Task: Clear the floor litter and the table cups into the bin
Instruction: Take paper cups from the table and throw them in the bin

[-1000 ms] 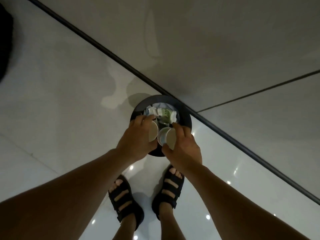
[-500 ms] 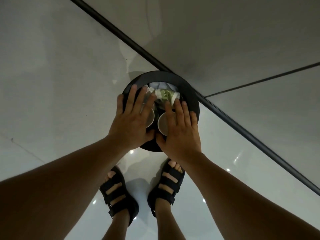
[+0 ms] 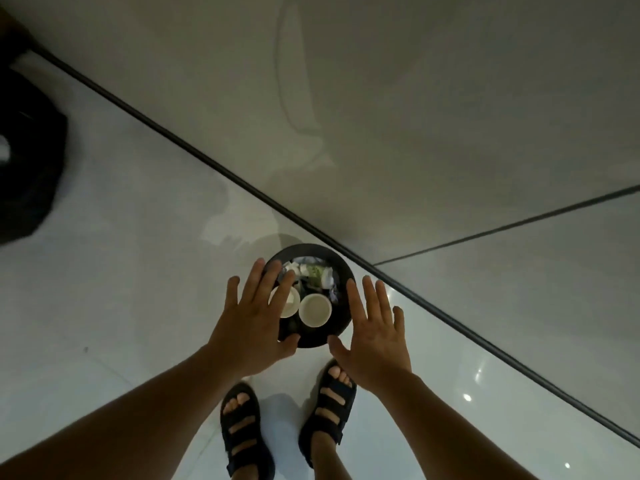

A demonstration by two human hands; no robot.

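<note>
Left hand [image 3: 254, 327] and right hand [image 3: 375, 341] are both wide open, fingers spread, holding nothing. The black bin [image 3: 343, 271] sits on the floor [image 3: 121, 306] right between them. Two white cups [image 3: 315, 310] are inside it, just past the thumbs. Crumpled litter [image 3: 311, 271] is piled further in, up by the fingertips.

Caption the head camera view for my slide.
Left hand, right hand open at round black bin holding two white paper cups, crumpled litter.
</note>
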